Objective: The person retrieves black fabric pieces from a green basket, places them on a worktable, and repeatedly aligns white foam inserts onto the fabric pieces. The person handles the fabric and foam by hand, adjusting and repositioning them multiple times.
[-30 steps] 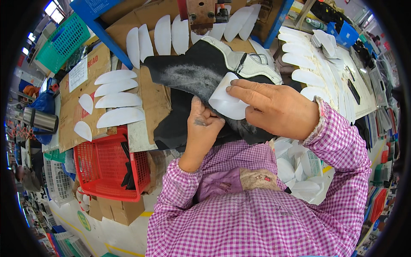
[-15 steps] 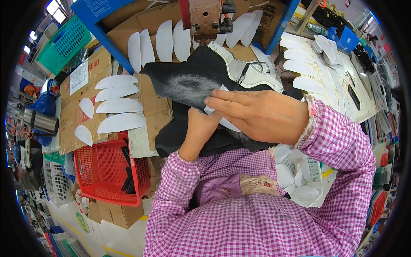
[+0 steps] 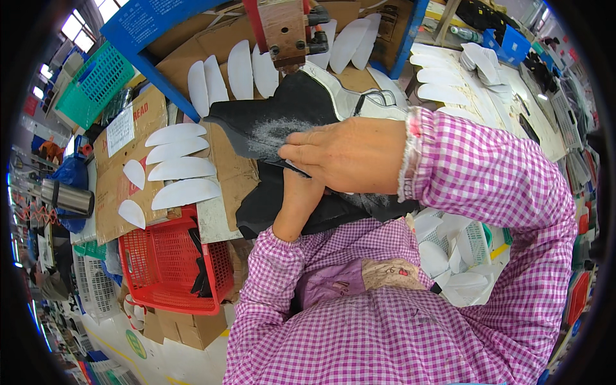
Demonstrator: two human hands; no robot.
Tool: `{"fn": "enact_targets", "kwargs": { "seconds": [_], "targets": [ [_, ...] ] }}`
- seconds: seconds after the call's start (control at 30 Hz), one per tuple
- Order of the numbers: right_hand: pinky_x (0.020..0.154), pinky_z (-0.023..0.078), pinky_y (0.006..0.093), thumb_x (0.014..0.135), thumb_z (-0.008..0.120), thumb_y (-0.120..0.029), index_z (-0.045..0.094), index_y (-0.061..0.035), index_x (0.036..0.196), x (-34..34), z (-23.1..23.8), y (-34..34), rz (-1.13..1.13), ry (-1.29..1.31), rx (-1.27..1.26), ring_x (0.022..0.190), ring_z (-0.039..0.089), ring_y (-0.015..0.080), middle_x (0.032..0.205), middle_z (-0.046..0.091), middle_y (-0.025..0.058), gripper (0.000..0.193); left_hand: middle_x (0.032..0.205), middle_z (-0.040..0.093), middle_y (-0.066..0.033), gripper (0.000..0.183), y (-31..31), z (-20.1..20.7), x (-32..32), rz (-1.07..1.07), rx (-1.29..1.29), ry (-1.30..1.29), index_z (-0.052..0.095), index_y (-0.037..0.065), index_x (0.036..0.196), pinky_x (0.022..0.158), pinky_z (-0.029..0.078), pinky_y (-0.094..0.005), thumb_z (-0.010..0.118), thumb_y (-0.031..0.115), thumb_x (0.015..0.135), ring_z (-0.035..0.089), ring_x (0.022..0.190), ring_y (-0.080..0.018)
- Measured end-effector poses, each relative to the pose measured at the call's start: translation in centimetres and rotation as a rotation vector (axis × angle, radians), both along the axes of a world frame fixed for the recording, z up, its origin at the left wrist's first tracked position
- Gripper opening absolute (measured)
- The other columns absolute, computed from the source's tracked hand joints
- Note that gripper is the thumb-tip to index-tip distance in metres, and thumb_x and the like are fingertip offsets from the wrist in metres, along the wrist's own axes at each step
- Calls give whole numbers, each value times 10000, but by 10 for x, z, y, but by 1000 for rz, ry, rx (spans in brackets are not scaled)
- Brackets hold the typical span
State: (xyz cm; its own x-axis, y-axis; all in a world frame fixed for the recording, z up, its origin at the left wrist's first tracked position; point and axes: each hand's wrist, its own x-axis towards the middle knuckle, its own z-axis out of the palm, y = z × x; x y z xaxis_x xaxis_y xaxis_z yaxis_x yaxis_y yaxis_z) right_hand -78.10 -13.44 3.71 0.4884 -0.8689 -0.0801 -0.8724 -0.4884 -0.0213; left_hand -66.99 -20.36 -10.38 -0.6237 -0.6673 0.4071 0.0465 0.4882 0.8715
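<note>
A black shoe upper [image 3: 301,96] with a whitish, powdery patch [image 3: 269,133] lies below the machine head, its white laced section [image 3: 333,90] toward the right. From underneath, my left hand [image 3: 301,196] is closed on the near edge of the black material; its fingertips are hidden. My right hand [image 3: 353,154] comes across from the right, fingers together and bent over that same edge beside the patch. Its thumb is out of sight. More black material [image 3: 276,215] rests beneath both hands.
The red machine head [image 3: 282,38] hangs inside a blue frame [image 3: 144,51]. White half-moon pieces [image 3: 185,194] lie on cardboard at left, around the machine and on the right table [image 3: 542,138]. A red basket [image 3: 176,269] stands at lower left; a basket of white pieces [image 3: 465,256] at right.
My right hand has moved left over the black material. The white piece that showed under its fingers is now hidden. The whole view has shifted slightly.
</note>
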Motion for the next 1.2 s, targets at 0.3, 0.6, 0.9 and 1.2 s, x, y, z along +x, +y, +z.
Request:
{"fn": "enact_targets", "kwargs": {
  "seconds": [0.3,0.6,0.9,1.2],
  "targets": [
    [907,497,396,629,784,-360,568,-18,1175,-27,10,88,-198,-392,-337,1099,581,282,1247,559,160,679,1121,591,-151,380,-13,13,55,266,889,477,508,-49,1190,909,488,-382,612,-16,825,595,1026,-263],
    [570,465,243,985,423,-417,521,28,1172,47,-141,101,-764,-2481,360,723,618,181,921,644,130,492,1172,568,-166,356,31,24,56,195,833,661,497,-81,1205,967,450,-403,577,40,879,565,1081,-260],
    [666,469,272,965,510,-307,551,-51,1099,-8,-130,98,-994,-2066,-134,822,606,157,938,632,53,292,1061,615,-190,286,62,14,56,305,197,196,561,-115,1137,857,473,-341,548,88,934,607,955,-261],
    [952,441,370,967,516,-282,485,-64,1268,14,-139,99,-803,-2521,-145,1128,542,206,1272,545,79,373,1158,575,-128,377,65,-2,49,329,290,58,498,-60,1238,772,484,-281,538,181,952,580,962,-190]
  ]
}}
